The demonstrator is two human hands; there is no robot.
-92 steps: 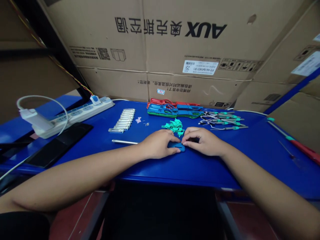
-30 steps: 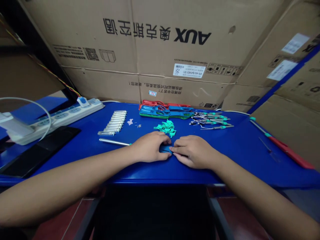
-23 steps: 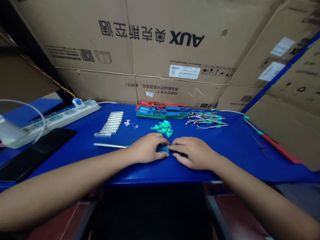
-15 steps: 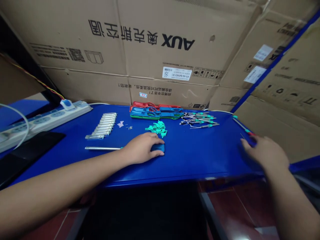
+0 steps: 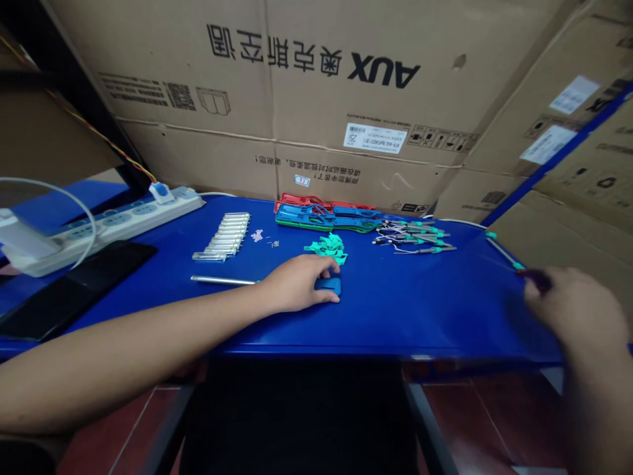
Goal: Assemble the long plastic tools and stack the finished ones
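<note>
My left hand [image 5: 299, 284] rests on the blue tabletop, its thumb and fingers closed around a flat blue plastic piece [image 5: 330, 285] with a dark slot. A silver rod [image 5: 222, 280] lies by my left wrist and runs off to the left; its right end is hidden behind the wrist. At the table's right side my right hand [image 5: 568, 303] is blurred, with its fingers around a dark and red thing [image 5: 539, 280] whose kind I cannot make out. Just beyond it lies a thin rod with green ends [image 5: 503, 252]. Small green plastic parts [image 5: 329, 247] sit in a pile behind my left hand.
Clear tubes [image 5: 225, 237] stand in a row at left, beside tiny pink parts [image 5: 256, 235]. Red, blue and green plastic casings [image 5: 321, 214] lie at the back, with wired rods [image 5: 420, 236] to their right. A power strip [image 5: 119, 224] and black pouch [image 5: 74, 284] lie left; cardboard [image 5: 316, 92] walls the back.
The view has turned, so the table's things appear farther right. My left hand stays on the blue piece. My right hand is still at the right side with the dark and red thing.
</note>
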